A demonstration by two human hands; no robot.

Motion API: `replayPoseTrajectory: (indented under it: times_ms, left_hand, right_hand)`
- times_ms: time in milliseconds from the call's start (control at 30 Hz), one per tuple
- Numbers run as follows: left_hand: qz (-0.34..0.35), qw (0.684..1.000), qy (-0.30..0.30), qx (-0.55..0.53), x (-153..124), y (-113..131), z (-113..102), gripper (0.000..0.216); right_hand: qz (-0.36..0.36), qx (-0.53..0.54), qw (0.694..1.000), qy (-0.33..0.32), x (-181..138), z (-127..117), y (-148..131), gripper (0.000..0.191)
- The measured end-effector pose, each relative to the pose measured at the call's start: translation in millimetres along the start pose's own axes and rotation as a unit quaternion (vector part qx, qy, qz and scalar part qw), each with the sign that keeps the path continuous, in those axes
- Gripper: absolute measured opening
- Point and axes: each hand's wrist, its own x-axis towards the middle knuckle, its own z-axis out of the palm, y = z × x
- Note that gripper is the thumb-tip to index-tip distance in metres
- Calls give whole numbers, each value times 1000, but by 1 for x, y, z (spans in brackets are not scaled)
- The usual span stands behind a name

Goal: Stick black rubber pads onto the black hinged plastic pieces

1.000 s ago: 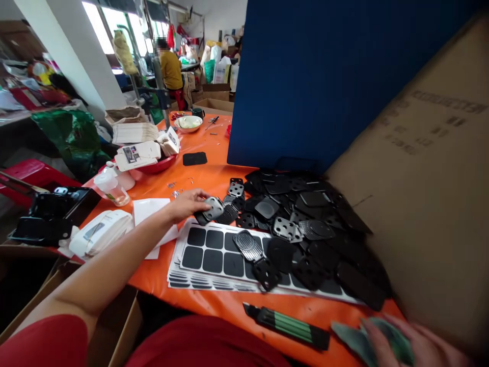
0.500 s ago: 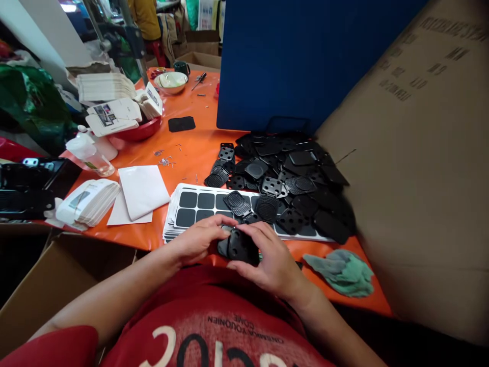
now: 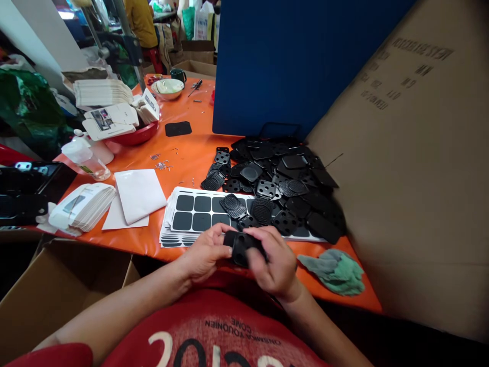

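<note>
so the black piece (image 3: 239, 247) is by the worktop's (image 3: 191, 158) near edge, right between the left hand (image 3: 203, 256), pinching one end, and right hand (image 3: 281, 261), gripping the other; long axis looks sideways, neither hand clearly nearer.

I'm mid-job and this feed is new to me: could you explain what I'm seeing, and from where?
No robot here: these are a person's bare hands. Every picture comes from one camera worn on the head, looking forward and down. The left hand holds a small black part with holes; the right hand is on it too, its thumb blurred. On the orange table lie a pile of black parts, sheets with dark squares partly beneath them, white papers and a crumpled green cloth.
</note>
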Motion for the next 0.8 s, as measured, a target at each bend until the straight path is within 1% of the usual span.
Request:
replayPoseTrajectory:
  times_ms: [33, 67, 100, 133, 200, 233, 267, 300, 367, 467, 533, 667, 733, 800]
  left_hand:
    - [-9, 1000, 2, -13, 0, 0, 2, 49]
    - [-13, 1000, 10, -19, -1, 0, 3, 51]
    - [-7, 1000, 20, -13, -1, 0, 4, 52]
    - [7, 999, 30, 10, -2, 1, 4, 51]
    - [40, 994, 38, 91, -3, 3, 3, 44]
    - [56, 988, 38, 140, -3, 4, 2, 38]
    - [70, 978, 39, 191, -4, 4, 0, 32]
    - [84, 967, 41, 237, -4, 3, -1, 27]
    - [112, 946, 51, 301, -5, 1, -4, 21]
    - [138, 929, 67, 337, -6, -1, -6, 20]
    - [142, 932, 71, 327, -6, -1, -5, 23]
    - [103, 966, 60, 229, -5, 4, -3, 32]
    - [69, 981, 76, 166, -2, 6, -7, 33]
    - [25, 988, 113, 104, 1, 8, -14, 31]
  right_hand:
    - [0, 15, 1000, 7, 2, -3, 0, 24]
    - [-5, 20, 1000, 1, 6, -7, 0, 23]
    - [-15, 13, 1000, -17, 10, -11, 0, 24]
    - [-30, -7, 999, -43, 14, -15, 0, 28]
    - [-60, -66, 991, -102, 20, -20, -2, 48]
    - [-71, -94, 986, -121, 21, -21, -3, 55]
    - [-78, -112, 982, -131, 21, -19, -4, 57]
    - [-80, -119, 980, -135, 20, -17, -5, 57]
    - [-73, -120, 983, -120, 14, -8, -7, 54]
    - [-47, -127, 987, -88, 4, 6, -9, 53]
    - [-40, -124, 989, -68, 0, 12, -11, 52]
    - [-55, -88, 994, -14, 1, 9, -16, 44]
    - [-54, -42, 997, 28, 4, 2, -18, 41]
    - [-49, 35, 996, 69, 8, -8, -20, 35]
